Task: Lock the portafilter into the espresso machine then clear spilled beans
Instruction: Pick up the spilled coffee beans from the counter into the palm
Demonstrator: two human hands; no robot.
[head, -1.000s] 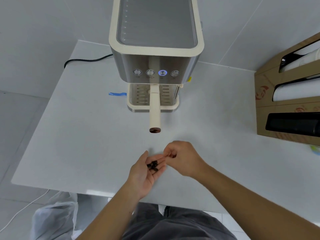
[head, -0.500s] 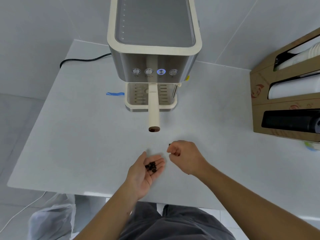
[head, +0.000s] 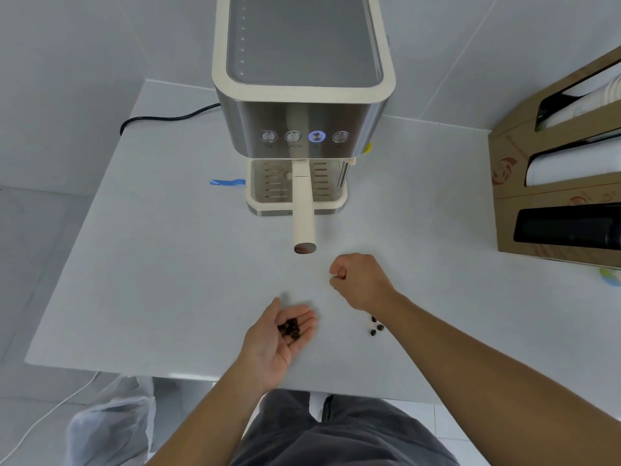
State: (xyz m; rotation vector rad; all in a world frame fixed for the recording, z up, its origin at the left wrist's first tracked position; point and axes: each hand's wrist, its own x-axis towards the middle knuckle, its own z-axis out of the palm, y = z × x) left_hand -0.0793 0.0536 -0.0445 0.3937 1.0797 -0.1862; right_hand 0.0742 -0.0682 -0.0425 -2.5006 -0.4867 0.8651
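White table [head: 151, 270], cup dispenser [head: 554, 183], blue tape [head: 228, 182]

A pale grey surface [head: 151, 280] fills the middle of the frame, set against large white wall tiles [head: 84, 62] along the top. At the right edge stands a cardboard dispenser rack [head: 551, 196]. Grey floor [head: 30, 250] shows at left, with a plastic bag [head: 107, 428] at lower left.

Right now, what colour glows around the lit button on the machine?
Blue, around the third button, in the head view.
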